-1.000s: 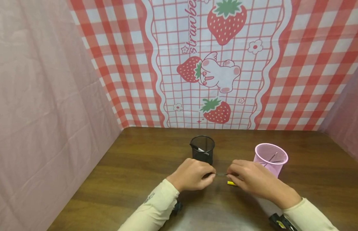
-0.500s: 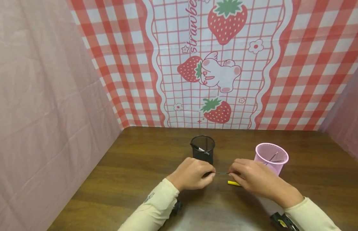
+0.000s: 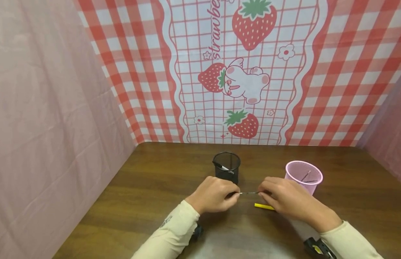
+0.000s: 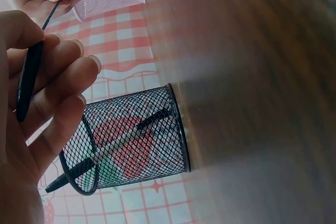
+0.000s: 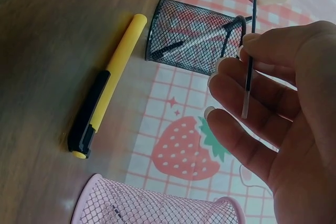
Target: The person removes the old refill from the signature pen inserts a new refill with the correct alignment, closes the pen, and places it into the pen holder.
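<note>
In the head view, my left hand (image 3: 216, 195) and right hand (image 3: 289, 198) face each other above the table. Between them runs a thin pen refill (image 3: 250, 192). My right thumb and fingers pinch the refill's dark tube (image 5: 254, 17); its clear tail end (image 5: 245, 106) sticks out past my palm. My left hand pinches a black, tapered piece like a pen cap (image 4: 29, 82), in line with the refill's tip. Whether the tip still sits inside that piece is hidden by the fingertips. The other fingers of both hands are loosely bent.
Behind my left hand stands a black mesh pen holder (image 3: 227, 176) with a black-and-white pen (image 3: 223, 167). A pink mesh holder (image 3: 304, 174) with thin dark sticks stands behind my right hand. A yellow-and-black pen-shaped object (image 5: 107, 87) lies on the table (image 3: 148, 201).
My right hand has drawn slightly to the right, and more of the refill shows between the hands. A pale tip now appears at my left fingertips. The left hand has barely moved.
</note>
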The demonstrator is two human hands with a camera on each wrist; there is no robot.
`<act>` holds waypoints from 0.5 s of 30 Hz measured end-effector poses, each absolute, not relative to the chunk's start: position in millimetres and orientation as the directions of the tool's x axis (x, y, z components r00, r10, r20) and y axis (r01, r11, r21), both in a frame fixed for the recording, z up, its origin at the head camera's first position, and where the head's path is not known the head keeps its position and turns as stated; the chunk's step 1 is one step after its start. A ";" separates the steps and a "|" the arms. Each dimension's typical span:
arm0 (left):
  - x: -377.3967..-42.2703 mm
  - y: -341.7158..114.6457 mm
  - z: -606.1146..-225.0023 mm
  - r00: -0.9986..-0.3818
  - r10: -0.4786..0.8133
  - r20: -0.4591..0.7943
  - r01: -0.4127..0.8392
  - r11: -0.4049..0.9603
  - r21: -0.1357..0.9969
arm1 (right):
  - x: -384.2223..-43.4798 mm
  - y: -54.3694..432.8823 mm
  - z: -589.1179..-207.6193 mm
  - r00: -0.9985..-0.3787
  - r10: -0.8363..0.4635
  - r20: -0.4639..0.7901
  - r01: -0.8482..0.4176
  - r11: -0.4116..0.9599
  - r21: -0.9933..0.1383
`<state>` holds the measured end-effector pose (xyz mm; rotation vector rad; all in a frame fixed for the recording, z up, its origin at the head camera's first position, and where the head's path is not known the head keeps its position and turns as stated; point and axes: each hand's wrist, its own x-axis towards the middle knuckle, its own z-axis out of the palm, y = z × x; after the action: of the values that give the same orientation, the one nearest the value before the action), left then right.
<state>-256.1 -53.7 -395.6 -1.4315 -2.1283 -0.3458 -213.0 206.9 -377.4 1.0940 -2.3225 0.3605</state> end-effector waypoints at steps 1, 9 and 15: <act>-256.2 -53.6 -395.2 -0.287 0.770 0.570 0.912 0.402 -0.084 | -213.4 207.5 -376.9 -0.524 -0.627 0.576 -0.772 0.635 -0.011; -256.3 -54.4 -394.1 -0.307 0.770 0.560 0.905 0.419 -0.080 | -215.2 210.5 -377.4 -0.537 -0.624 0.568 -0.769 0.639 -0.024; -256.7 -55.3 -393.9 -0.313 0.766 0.562 0.901 0.426 -0.079 | -217.3 213.1 -379.9 -0.536 -0.623 0.570 -0.769 0.639 -0.025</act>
<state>-256.7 -55.3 -393.9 -1.4036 -2.1579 -0.3389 -217.3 213.1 -379.9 1.0860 -2.3376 0.3727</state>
